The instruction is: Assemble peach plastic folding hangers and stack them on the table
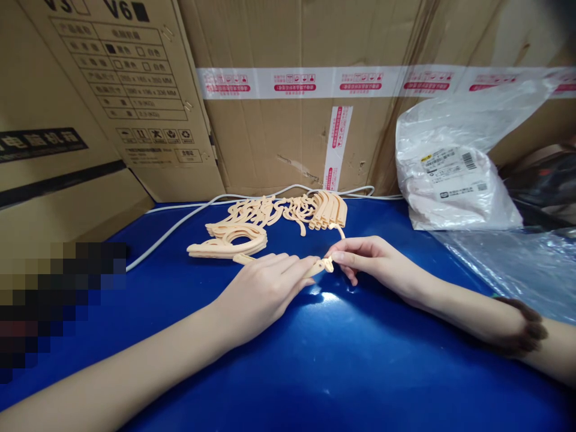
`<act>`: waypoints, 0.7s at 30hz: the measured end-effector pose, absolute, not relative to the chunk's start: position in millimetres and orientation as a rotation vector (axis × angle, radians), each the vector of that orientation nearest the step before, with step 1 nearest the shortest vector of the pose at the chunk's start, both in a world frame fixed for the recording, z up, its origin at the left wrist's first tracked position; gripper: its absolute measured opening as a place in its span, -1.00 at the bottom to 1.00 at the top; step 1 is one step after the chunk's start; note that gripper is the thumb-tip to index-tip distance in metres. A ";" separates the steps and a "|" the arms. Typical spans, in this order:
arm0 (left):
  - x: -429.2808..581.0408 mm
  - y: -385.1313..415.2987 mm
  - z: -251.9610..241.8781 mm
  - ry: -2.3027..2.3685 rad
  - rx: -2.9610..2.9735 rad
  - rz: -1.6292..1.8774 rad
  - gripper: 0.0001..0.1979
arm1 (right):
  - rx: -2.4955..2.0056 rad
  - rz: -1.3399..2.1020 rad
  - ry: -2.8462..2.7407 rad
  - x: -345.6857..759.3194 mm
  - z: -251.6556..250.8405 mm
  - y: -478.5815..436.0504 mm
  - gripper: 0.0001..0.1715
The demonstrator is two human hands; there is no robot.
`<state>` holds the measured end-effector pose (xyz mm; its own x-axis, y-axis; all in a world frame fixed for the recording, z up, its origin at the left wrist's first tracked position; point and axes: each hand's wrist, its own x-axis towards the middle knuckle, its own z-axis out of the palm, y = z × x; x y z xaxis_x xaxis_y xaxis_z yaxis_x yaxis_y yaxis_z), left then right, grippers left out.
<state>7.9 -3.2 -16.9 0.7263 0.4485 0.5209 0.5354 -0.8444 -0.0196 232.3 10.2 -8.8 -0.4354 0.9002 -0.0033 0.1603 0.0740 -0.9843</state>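
Note:
My left hand [265, 288] is closed around a cream plastic hanger arm [317, 269], whose far end sticks out to the left beyond the knuckles. At its right end the arm meets a small cream hook piece [329, 264], pinched between the thumb and fingers of my right hand [375, 259]. The curved part of that piece rises behind my right fingers. Whether the two parts are joined or only touching, I cannot tell. Just behind my left hand lies a stack of curved hanger arms [227, 247].
Loose cream hooks [299, 210] and a row of bent hanger pieces [330, 210] lie farther back on the blue table [315, 372]. A white cable [175, 231] runs behind them. Cardboard boxes [288, 138] wall the back and left. A plastic-wrapped package [454, 180] stands at right.

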 end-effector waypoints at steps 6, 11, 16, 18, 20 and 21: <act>8.1 -2.9 -17.9 -0.784 -2.719 -0.716 -0.71 | -1.079 1.374 -1.691 234.2 -11.6 10.0 -0.63; 7.4 -2.5 -18.8 -0.793 -2.720 -0.671 -0.72 | -1.097 1.326 -1.716 234.7 -11.5 9.6 -0.63; 7.9 -2.3 -17.4 -0.797 -2.710 -0.648 -0.68 | -1.115 1.306 -1.716 234.6 -10.8 9.9 -0.61; 8.0 -2.4 -17.4 -0.794 -2.704 -0.662 -0.67 | -1.110 1.320 -1.714 234.5 -10.6 10.0 -0.60; 8.1 -2.5 -17.6 -0.783 -2.698 -0.683 -0.67 | -1.103 1.338 -1.713 234.6 -10.3 10.0 -0.60; 8.1 -2.5 -17.8 -0.773 -2.694 -0.695 -0.67 | -1.103 1.346 -1.714 234.6 -10.2 10.0 -0.60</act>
